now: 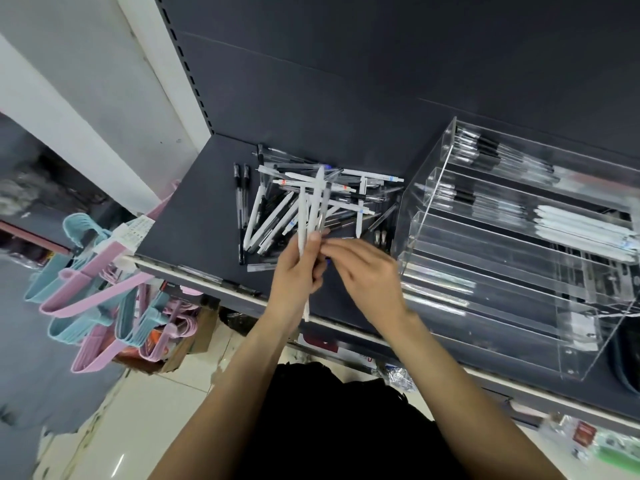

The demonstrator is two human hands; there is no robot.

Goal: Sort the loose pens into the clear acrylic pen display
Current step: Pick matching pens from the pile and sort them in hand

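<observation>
1. My left hand (298,271) grasps a small bunch of slim white plastic pens (313,206); fingers are curled round the barrels, which stand upright above the fist, one tip projecting below it.
2. My right hand (363,268) lies just right of the left, fingers extended toward the bunch, fingertips (329,247) at the barrels. Motion blur prevents me from telling whether they pinch a pen or only touch.
3. Directly beyond both hands, a loose heap of white and clear black-capped pens (332,202) lies crisscrossed on the dark grey shelf (194,209). Two black-capped pens (241,202) lie side by side at the heap's left edge.
4. Right of the heap, just beside it, stands the clear acrylic tiered pen display (485,271). Far tiers hold rows of clear black-grip pens (485,150); a middle tier holds white pens (581,226). The near tiers look blurred; contents uncertain.
5. Left of the shelf, lower down, pink and pale blue plastic hangers (93,282) hang in a cluster.
6. A cardboard box (194,337) sits on the tiled floor (138,427) under the shelf edge.
</observation>
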